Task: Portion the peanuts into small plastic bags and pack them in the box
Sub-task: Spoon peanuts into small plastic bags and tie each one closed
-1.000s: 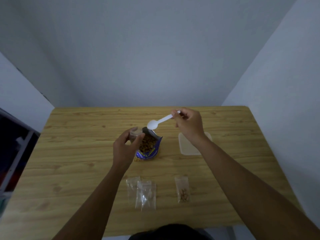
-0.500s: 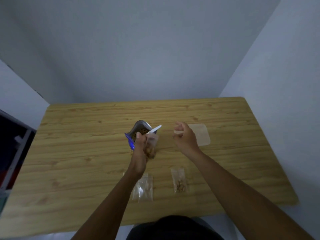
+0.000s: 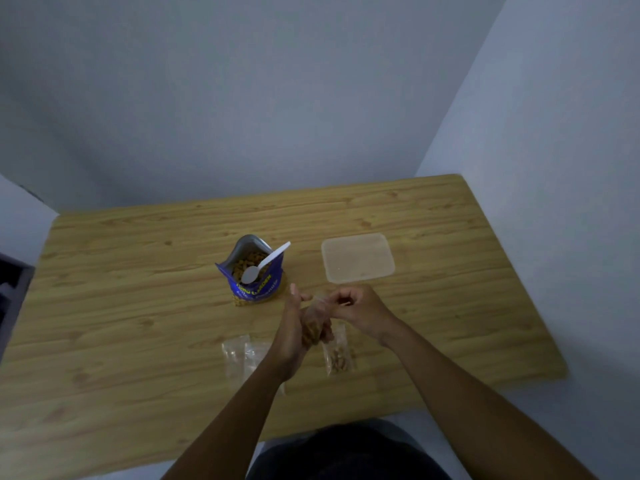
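While both hands meet just in front of the pouch (image 3: 254, 273), a small clear bag (image 3: 313, 327) partly filled with peanuts hangs between them, off the table (image 3: 121, 306). The left hand (image 3: 291, 330) stands edge-on with the bag against its palm side, thumb raised and a fingertip bent over the bag's top; its other fingers are hidden, so how tightly they close cannot be told. The right hand (image 3: 358, 306) has its fingers curled and pinches the bag's top edge from the right.

The pouch stands upright and open, blue outside and silver inside, with peanuts showing. A white spoon (image 3: 265, 263) rests in it, bowl down on the peanuts, handle leaning out over the pouch's right rim. To the right of the pouch and apart from it lies the translucent box (image 3: 358, 258), flat on the table. Nearer the person than the pouch, empty bags (image 3: 239, 355) lie overlapping to the left, partly under the left forearm, and a filled bag (image 3: 338, 356) lies to the right.
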